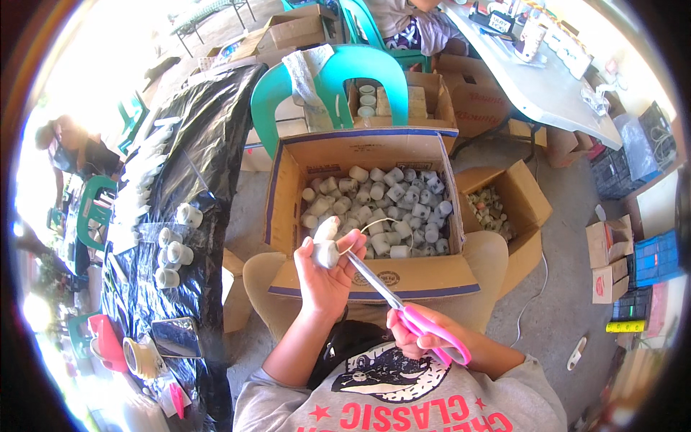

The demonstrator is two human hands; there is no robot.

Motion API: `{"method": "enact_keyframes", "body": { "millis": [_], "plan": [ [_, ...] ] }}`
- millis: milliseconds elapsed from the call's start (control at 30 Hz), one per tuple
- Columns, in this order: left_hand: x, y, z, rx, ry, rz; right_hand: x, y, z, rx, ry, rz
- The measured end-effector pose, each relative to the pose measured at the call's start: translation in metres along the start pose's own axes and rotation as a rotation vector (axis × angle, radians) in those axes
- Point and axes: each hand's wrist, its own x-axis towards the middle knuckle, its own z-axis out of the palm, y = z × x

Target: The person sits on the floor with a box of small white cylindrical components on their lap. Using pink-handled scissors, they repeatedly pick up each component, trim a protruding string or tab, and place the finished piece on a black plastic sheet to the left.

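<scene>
My left hand is closed round a small whitish cylinder, held above the near edge of a large cardboard box. A thin pale string loops out from beside this cylinder over the box. In my right hand are scissors with pink handles. Their blades point up and left, with the tips close to the string at my left fingers; whether they touch it I cannot tell. Many similar whitish cylinders fill the box in front of me.
A smaller cardboard box with little pieces stands to the right. On the left, a table covered in black plastic bears several white cups, a phone and tape. A teal chair stands behind the box; another person sits beyond.
</scene>
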Motion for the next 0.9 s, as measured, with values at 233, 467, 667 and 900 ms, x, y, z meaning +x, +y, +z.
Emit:
{"method": "enact_keyframes", "body": {
  "millis": [233, 467, 667, 900],
  "plan": [
    [-0.001, -0.004, -0.001, 0.011, -0.021, -0.040, 0.003, -0.002, -0.002, 0.011, 0.036, 0.016],
    [-0.002, -0.005, -0.004, -0.008, -0.030, -0.059, 0.002, 0.000, -0.002, 0.064, 0.054, 0.036],
    [-0.004, -0.005, -0.005, 0.003, -0.027, -0.048, 0.002, -0.004, 0.003, 0.053, 0.056, 0.055],
    [0.004, 0.023, -0.011, -0.094, -0.068, 0.075, -0.007, -0.006, 0.011, -0.175, 0.008, 0.111]
  ]
}}
